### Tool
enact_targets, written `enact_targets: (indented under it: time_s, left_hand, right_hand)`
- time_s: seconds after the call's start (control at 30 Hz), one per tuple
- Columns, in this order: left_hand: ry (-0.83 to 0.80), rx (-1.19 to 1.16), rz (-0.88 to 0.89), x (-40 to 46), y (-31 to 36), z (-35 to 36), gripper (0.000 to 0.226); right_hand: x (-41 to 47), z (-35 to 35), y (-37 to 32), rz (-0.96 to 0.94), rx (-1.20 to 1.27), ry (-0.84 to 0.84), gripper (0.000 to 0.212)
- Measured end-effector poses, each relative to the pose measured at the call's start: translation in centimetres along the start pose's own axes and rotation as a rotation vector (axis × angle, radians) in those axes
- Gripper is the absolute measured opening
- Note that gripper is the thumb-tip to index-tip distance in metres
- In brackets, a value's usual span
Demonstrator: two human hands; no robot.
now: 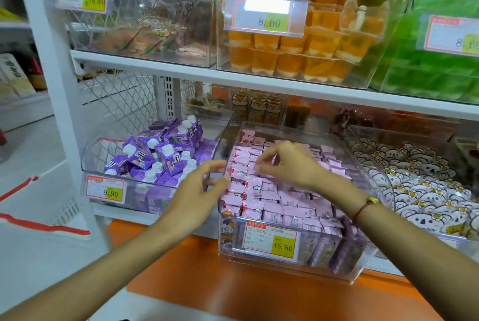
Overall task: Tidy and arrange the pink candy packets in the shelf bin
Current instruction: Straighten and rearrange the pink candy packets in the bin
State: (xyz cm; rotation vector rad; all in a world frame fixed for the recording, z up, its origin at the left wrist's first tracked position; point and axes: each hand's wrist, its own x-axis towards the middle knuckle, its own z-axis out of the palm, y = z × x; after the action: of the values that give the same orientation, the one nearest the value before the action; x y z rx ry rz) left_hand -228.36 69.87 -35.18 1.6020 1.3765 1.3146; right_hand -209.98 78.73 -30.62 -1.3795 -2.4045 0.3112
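A clear plastic shelf bin holds several pink candy packets laid in rows, with a 15.80 price tag on its front. My left hand sits at the bin's left wall, fingers spread and touching the wall's top edge. My right hand hovers over the middle rows inside the bin, fingertips bent down onto the packets; whether it pinches one is not clear. A red cord bracelet is on my right wrist.
A bin of purple drink cartons stands to the left. A bin of white bear-print packets lies to the right. Above the white shelf board are orange jelly cups and green packets. An orange ledge runs below.
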Motion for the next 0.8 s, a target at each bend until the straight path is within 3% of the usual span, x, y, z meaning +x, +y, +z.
enact_targets:
  time_s: [0.13, 0.27, 0.37, 0.57, 0.8]
  left_hand:
    - [-0.022, -0.014, 0.034, -0.1, -0.5, -0.1, 0.026]
    - [-0.014, 0.084, 0.057, -0.1, -1.1, -0.2, 0.024]
    - [0.002, 0.189, 0.095, -0.2, -1.4, -0.3, 0.029]
    - [0.028, 0.344, 0.161, -0.5, -1.5, -0.5, 0.028]
    - [0.051, 0.346, 0.100, -0.4, -0.7, -0.7, 0.035]
  right_hand:
    - [2.4, 1.1, 0.1, 0.038, -0.104, -0.131, 0.018]
    - [2.8, 1.2, 0.4, 0.020, -0.087, -0.146, 0.011]
    - [2.2, 1.8, 0.5, -0.009, -0.120, -0.092, 0.021]
    - [1.0, 2.2, 0.0, -0.147, -0.253, 0.156, 0.018]
    - [-0.8, -0.8, -1.6, -0.154, 0.124, 0.646, 0.013]
